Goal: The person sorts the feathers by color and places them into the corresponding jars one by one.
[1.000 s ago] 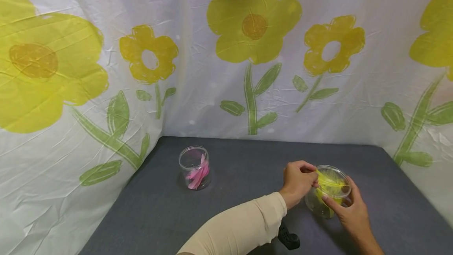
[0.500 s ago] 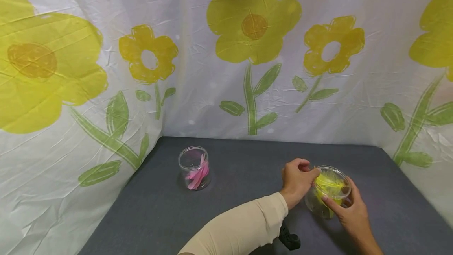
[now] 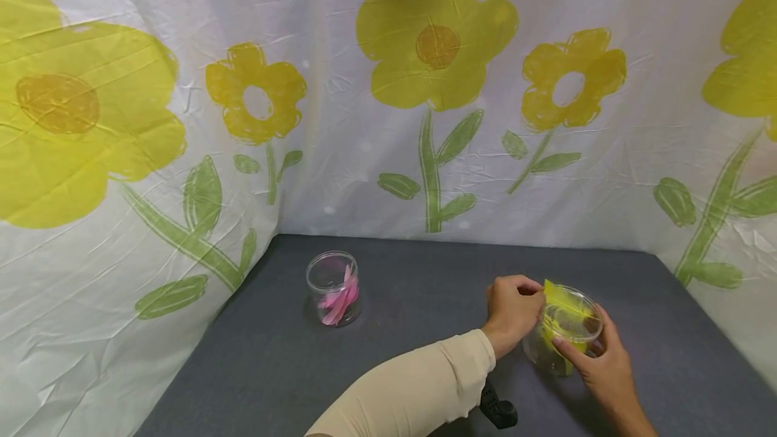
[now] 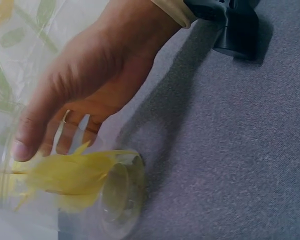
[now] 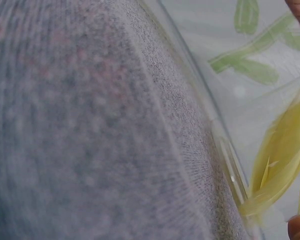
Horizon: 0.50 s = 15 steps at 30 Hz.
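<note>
A clear plastic jar (image 3: pixel 537 349) with yellow feathers (image 3: pixel 564 312) inside stands at the right of the table. My right hand (image 3: pixel 607 359) grips its right side, thumb on the near wall and fingers wrapped behind. At the left rim, my left hand (image 3: pixel 512 309) pinches a yellow feather (image 3: pixel 550 290) whose edge pokes up above the rim. The left wrist view has the left thumb (image 4: pixel 24 149) over the jar mouth, with yellow feathers (image 4: pixel 72 177) seen through the wall. In the right wrist view, yellow feathers (image 5: pixel 282 150) show beside some fingertips (image 5: pixel 297 227).
Another clear jar (image 3: pixel 322 299), holding pink feathers (image 3: pixel 342 302), stands at the back left of the dark grey table (image 3: pixel 419 288). A black device (image 3: pixel 498 410) sits under the left wrist. A flower-printed curtain (image 3: pixel 340 154) closes off the back and sides.
My left fingertips dip to the rim half a second ago and are now drawn slightly back and left. A yellow feather now rises higher at the rim. The right hand and jar stay put.
</note>
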Available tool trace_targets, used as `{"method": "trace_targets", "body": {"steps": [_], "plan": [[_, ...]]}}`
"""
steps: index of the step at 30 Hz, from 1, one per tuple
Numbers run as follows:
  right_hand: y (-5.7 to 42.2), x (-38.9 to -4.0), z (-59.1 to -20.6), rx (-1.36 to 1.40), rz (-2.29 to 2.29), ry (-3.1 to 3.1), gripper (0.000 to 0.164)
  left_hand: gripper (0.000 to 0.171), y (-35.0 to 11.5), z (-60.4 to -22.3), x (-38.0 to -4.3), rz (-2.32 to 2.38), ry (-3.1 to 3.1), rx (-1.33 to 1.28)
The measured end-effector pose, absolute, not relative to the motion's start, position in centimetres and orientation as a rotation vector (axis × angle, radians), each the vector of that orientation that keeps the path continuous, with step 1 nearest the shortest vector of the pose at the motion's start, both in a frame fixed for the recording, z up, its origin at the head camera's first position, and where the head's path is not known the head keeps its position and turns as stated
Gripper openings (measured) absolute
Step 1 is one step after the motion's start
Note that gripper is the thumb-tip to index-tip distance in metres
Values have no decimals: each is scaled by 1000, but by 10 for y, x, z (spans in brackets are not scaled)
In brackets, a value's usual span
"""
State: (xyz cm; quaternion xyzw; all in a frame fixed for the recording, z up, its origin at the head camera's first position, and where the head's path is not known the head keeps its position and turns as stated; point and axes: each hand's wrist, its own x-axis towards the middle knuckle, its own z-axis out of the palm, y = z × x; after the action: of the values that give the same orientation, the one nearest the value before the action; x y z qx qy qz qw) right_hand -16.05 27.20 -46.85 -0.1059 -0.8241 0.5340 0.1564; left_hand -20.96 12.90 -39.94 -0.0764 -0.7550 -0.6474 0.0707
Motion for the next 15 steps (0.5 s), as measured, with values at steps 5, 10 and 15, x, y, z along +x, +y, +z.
{"method": "trace_targets", "body": {"steps": [5,10,15], "plan": [[272,-160,-469,-322,1538,-2363,103,8,125,-393,-208,-1889,-2213,-373],[272,-161,-469,-283,1526,-2362,102,7,121,-391,-207,-1924,-2133,-452],[271,-162,-469,-254,1504,-2349,101,6,119,-393,-212,-1918,-2058,-465]]}}
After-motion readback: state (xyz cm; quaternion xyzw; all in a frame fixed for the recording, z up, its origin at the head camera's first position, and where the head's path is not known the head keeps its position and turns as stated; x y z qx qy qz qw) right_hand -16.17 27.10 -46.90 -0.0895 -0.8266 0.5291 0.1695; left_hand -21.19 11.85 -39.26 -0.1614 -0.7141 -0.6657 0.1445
